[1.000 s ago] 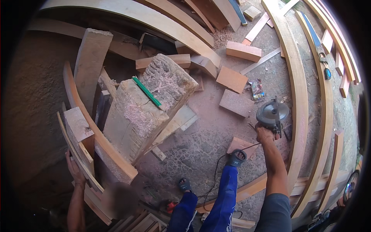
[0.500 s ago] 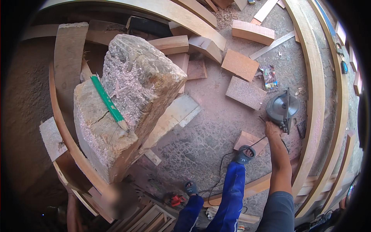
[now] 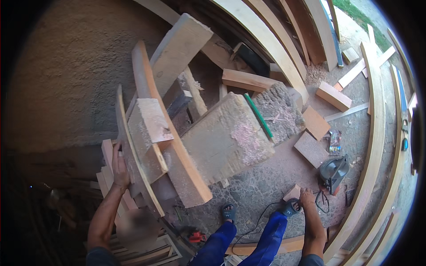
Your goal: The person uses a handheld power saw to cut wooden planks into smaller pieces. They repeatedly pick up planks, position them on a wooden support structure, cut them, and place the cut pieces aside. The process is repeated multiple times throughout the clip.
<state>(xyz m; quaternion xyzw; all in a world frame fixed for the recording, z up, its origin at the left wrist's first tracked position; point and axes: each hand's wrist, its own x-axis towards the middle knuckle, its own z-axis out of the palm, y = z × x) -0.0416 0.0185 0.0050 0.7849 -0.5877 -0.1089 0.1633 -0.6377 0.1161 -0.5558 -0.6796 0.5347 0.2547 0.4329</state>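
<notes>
On the left, my left hand (image 3: 120,169) is closed on the edge of a thin curved wooden board (image 3: 136,164). Beside that board a thicker beam (image 3: 171,137) carries a short pale wood block (image 3: 154,119). My right hand (image 3: 306,197) hangs low by my foot, loosely open with nothing visible in it; its fingers show only in part. A circular saw (image 3: 333,172) rests on the ground just beyond it. A big rough timber block (image 3: 222,137), dusted with sawdust, stands in the middle with a green pencil (image 3: 258,116) on top.
Cut wood blocks (image 3: 333,96) and a reddish brick-like block (image 3: 316,123) lie on the floor at right. Long planks (image 3: 375,146) run along the right side. A cord (image 3: 253,221) trails by my feet. A red object (image 3: 197,236) lies near the lower middle.
My right hand has let go of the circular saw and drawn back. My left hand has come up along the wooden board. The view has shifted toward the left side.
</notes>
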